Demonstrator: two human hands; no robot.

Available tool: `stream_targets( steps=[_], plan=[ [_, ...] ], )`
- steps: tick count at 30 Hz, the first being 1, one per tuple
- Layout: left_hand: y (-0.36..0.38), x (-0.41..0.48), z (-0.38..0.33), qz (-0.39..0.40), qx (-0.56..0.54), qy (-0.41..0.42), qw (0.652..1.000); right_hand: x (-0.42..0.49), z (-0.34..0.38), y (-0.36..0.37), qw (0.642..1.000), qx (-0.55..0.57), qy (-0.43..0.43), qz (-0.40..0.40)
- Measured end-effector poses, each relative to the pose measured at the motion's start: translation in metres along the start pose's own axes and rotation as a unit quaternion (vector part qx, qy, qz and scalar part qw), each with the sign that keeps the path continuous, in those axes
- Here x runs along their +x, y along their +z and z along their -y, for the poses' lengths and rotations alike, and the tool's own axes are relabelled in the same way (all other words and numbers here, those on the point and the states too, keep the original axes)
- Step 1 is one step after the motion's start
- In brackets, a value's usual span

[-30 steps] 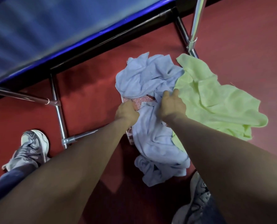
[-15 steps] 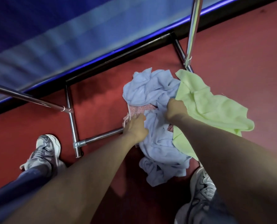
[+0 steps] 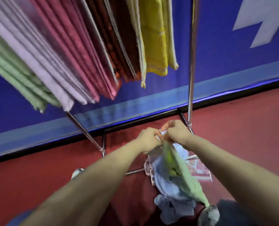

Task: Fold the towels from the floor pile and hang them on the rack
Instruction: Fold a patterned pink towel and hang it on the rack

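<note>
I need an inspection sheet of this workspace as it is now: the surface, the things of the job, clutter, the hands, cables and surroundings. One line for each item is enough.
Surface: red floor, with a towel pile in front of the rack.
Job's things: green towel hangs from both hands above the pile; blue towel lies crumpled on the floor; patterned towel lies under it; rack carries hung towels in green, lilac, pink, dark red and yellow.
Clutter: nothing seen.
Hands: left hand and right hand are close together, both pinching the green towel's top edge.
Cables: nothing seen.
Surroundings: blue banner behind the rack; grey shoe beside the pile, blurred.
</note>
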State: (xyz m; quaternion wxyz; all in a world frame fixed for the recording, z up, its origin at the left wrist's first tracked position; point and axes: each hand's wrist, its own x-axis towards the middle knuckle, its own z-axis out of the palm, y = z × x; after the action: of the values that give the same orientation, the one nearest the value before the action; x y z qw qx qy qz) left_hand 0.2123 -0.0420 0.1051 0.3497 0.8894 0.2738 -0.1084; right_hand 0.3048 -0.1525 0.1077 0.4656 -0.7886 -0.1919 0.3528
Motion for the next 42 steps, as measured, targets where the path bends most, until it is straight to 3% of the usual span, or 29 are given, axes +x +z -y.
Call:
stream_targets(
  steps=[3, 7, 9, 15, 17, 21, 25, 27, 31, 33, 37, 42],
  plan=[
    [-0.023, -0.036, -0.022, -0.004, -0.017, 0.032, 0.999, -0.04, 0.041, -0.019, 0.997, -0.063, -0.046, 0.002],
    [-0.033, -0.083, -0.041, 0.007, 0.061, 0.076, 0.995, -0.082, 0.073, -0.031, 0.998, -0.006, -0.061, -0.015],
    [-0.035, -0.102, -0.04, -0.005, 0.06, 0.081, 0.995, -0.098, 0.079, -0.031, 0.996, -0.039, -0.075, -0.019],
    [-0.054, -0.142, -0.03, -0.082, -0.079, 0.044, 0.993, -0.14, 0.072, -0.016, 0.97, -0.193, 0.001, 0.15],
    [-0.069, -0.15, -0.033, -0.105, -0.142, 0.042, 0.983, -0.145, 0.072, -0.009, 0.961, -0.217, 0.0, 0.174],
    [-0.111, -0.161, -0.04, -0.216, -0.298, 0.029, 0.929, -0.149, 0.093, -0.001, 0.957, -0.225, -0.029, 0.18],
    [-0.145, -0.158, -0.012, -0.353, -0.236, -0.007, 0.905, -0.151, 0.113, -0.002, 0.957, -0.249, -0.085, 0.122],
    [-0.142, -0.16, 0.001, -0.326, -0.239, -0.037, 0.914, -0.148, 0.11, -0.005, 0.944, -0.295, -0.077, 0.126],
    [-0.093, -0.153, 0.026, -0.131, -0.198, -0.082, 0.968, -0.121, 0.079, -0.014, 0.903, -0.407, -0.037, 0.132],
    [-0.059, -0.135, 0.042, -0.066, -0.167, -0.093, 0.979, -0.101, 0.051, -0.018, 0.9, -0.416, -0.013, 0.129],
    [0.013, -0.085, 0.075, 0.015, -0.152, -0.153, 0.976, -0.055, -0.025, -0.021, 0.911, -0.384, 0.065, 0.138],
    [0.1, -0.023, 0.12, 0.13, -0.097, -0.215, 0.963, 0.011, -0.118, -0.009, 0.897, -0.37, 0.174, 0.172]
  ],
)
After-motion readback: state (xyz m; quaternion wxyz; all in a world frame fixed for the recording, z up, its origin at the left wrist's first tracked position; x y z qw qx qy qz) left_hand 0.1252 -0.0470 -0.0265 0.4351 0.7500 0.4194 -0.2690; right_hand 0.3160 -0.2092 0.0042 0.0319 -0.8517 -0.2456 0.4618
